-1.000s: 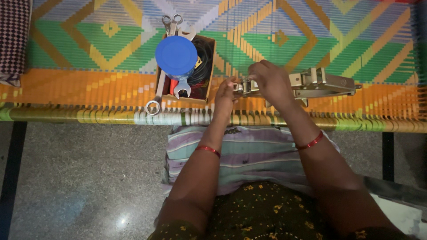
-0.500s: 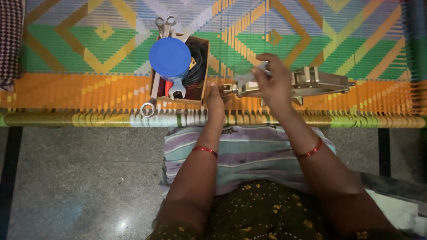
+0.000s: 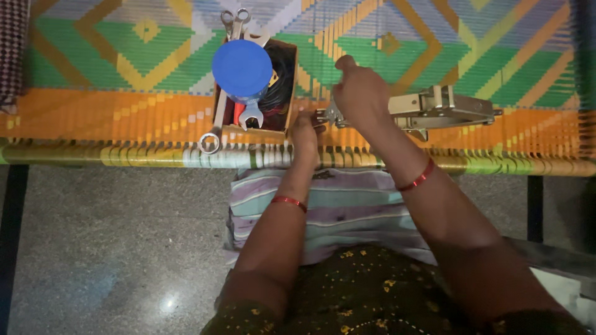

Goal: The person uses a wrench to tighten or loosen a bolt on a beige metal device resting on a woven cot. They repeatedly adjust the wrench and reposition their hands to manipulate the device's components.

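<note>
Left hand point(image 3: 305, 131): fingers curled, touching silver metal scissor jack point(image 3: 428, 108) end | right hand point(image 3: 360, 94): fingers gripping jack | brown tool box point(image 3: 287, 93) beside.

Tool box point(image 3: 256, 124) left of jack point(image 3: 434, 108) (apparently apart)

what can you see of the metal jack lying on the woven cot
The scissor jack is pale, dull metal, folded nearly flat and lying lengthwise on the orange band of the woven cot. A raised bracket sits near its middle, and its arms taper to a point at the far right end. Its left end, by the screw fitting, is covered by the right hand, while the left hand touches that same end from below. The cardboard tool box stands just to its left, apart from it.
</note>
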